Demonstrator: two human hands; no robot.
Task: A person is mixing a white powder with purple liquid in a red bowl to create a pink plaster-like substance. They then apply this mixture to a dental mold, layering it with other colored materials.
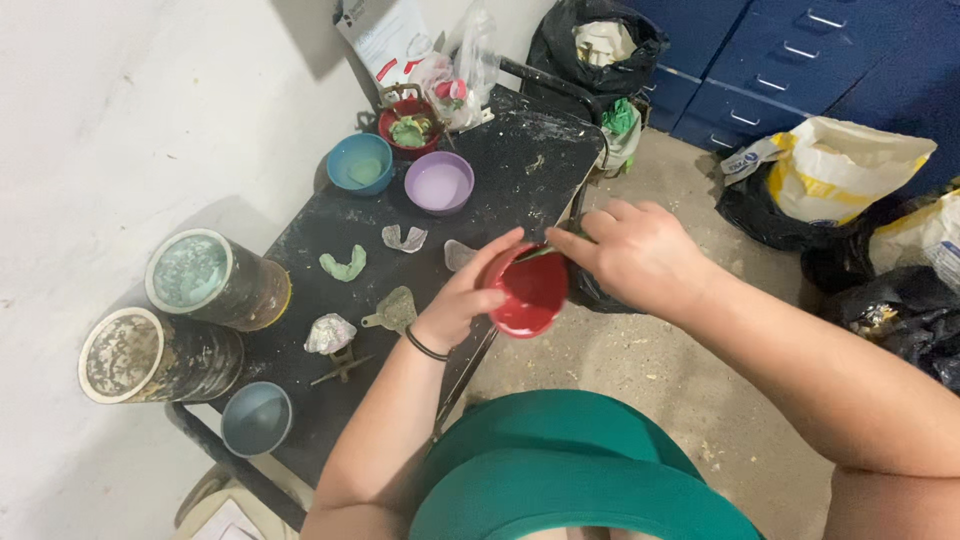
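- Head view, packages and signs: a white sheet with red marks [385,35] is leaning on the wall at the top, behind the black table [520,170]; clear plastic bags [465,65] are bunching just right of it; a black rubbish bag [590,50] is standing open past the table's far end, pale scraps showing in it; a white sack with yellow trim [850,170] is slumping on the floor at right, before the blue drawer cabinets [790,60]; black bags [900,310] are lying below it
- Table things: two grimy round tins [215,280] are standing at the left edge; a teal bowl [360,163], a lilac bowl [439,183] and a red pot [410,125] are sitting at the far end; a grey-blue bowl [257,419] is sitting at the near end; green and pale moulded pieces [343,266] are lying between
- Hands: the left hand [465,300] is curling round the red bowl [527,290], thumb on the rim, holding it off the table's right edge over the floor; the right hand [640,250] is pinching a thin green-handled tool [545,252], its tip dipping into the bowl; the bowl is blurring, contents not clear
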